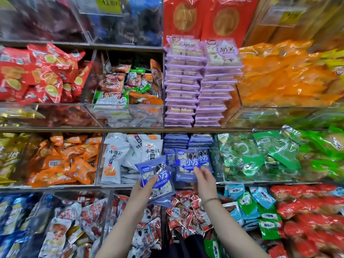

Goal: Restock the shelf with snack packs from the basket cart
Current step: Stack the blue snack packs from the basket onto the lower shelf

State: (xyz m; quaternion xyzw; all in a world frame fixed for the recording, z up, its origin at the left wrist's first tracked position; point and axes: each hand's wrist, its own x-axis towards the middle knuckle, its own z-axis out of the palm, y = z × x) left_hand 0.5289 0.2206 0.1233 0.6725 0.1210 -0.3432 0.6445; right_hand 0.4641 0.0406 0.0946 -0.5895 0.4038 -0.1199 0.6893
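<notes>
My left hand (pixel 144 189) grips a small stack of blue snack packs (pixel 158 180) in front of the middle shelf. My right hand (pixel 203 178) pinches the lower edge of another blue snack pack (pixel 187 164), which stands upright at the front of the blue-pack compartment (pixel 188 141). Behind it lie two flat stacks of the same blue packs. The basket cart is not visible.
White noodle-snack packs (pixel 130 155) fill the compartment to the left, green packs (pixel 260 155) the one to the right. Purple packs (pixel 195 84) are stacked on the shelf above. Red and white packs (pixel 186 211) lie in bins below my arms.
</notes>
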